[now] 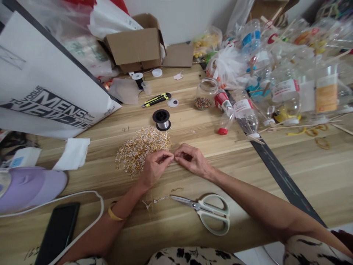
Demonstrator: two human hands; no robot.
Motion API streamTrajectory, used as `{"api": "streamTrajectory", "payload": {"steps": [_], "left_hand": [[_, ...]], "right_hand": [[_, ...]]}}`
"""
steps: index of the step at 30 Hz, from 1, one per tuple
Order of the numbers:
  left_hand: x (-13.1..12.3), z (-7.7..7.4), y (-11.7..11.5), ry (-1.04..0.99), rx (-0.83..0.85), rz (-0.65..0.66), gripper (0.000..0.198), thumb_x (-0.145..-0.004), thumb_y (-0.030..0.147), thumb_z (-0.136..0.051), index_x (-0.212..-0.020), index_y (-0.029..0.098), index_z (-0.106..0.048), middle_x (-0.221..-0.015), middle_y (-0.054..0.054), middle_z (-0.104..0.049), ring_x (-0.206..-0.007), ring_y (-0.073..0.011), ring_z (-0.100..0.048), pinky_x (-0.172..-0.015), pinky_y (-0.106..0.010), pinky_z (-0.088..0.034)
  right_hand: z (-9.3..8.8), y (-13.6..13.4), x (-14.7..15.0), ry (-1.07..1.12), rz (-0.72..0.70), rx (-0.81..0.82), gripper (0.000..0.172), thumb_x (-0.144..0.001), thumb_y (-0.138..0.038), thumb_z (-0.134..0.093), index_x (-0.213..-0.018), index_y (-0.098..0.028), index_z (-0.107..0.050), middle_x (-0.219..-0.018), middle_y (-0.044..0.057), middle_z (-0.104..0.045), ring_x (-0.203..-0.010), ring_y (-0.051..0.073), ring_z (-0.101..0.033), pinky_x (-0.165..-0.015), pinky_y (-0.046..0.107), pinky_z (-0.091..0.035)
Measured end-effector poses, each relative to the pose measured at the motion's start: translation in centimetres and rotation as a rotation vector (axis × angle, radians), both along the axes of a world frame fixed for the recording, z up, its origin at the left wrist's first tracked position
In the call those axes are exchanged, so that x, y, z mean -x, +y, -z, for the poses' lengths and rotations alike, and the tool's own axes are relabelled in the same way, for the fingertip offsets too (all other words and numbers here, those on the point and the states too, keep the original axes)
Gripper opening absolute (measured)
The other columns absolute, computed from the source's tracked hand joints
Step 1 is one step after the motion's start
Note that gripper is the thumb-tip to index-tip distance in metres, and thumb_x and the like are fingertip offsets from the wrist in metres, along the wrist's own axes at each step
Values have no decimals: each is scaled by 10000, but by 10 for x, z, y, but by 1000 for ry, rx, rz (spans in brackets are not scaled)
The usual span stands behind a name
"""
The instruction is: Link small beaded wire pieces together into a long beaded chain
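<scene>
Trinkets (138,147), gold and silver, lie in a loose heap on the table (300,173), on your side of the spool (161,119). Your left hand (154,168) covers part of the heap's right edge; whether it touches, I cannot tell. Its thumb and forefinger are pinched together, and your right hand (193,160) meets them tip to tip in the same pinch, its other fingers curled in. Between the fingertips you seem to have a tiny piece (174,156), too small to make out. Expect it to be nearly weightless, hard and slick, easily lost if you squeeze off-centre; take it at its very ends with your finger pads, and press lightly, since fine links could bend. The silver chain (154,201) and the gold chain (177,189), near the tips of the scissors (196,205), should be limp: lift either by an end link and let the rest hang. The heap probably snags on itself, so you do best to draw from a loose end at its margin, not from the middle.
</scene>
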State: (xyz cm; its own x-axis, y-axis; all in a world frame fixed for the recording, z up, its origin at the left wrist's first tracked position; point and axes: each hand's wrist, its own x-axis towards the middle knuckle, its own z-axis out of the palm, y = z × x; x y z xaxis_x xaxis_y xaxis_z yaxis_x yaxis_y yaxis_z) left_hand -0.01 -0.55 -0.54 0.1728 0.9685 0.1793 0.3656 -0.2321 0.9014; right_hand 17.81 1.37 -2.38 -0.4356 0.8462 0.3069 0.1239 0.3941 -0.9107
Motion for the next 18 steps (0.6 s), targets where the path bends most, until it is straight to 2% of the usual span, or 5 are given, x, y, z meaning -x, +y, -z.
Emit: {"api": "streamTrajectory", "payload": {"steps": [7, 18], "left_hand": [[-1, 1, 0, -5, 35, -16, 54, -770, 179, -644, -731, 156, -671, -680, -3, -667, -597, -105, -586, -569, -187, -456], [-1, 1, 1, -39, 199, 10, 107, -790, 247, -633, -761, 148, -660, -709, -18, -666, -656, -129, -607, -614, -203, -474]], "right_hand": [[3, 0, 1, 2, -2, 12, 109, -865, -269, -599, -880, -165, -628, -778, 23, -555, -647, 114, -516, -564, 230, -415], [2, 0, 0, -11, 10, -2, 44, -842, -213, -599, -843, -168, -598, -740, -3, -526, -631, 101, -495, -571, 220, -408]]}}
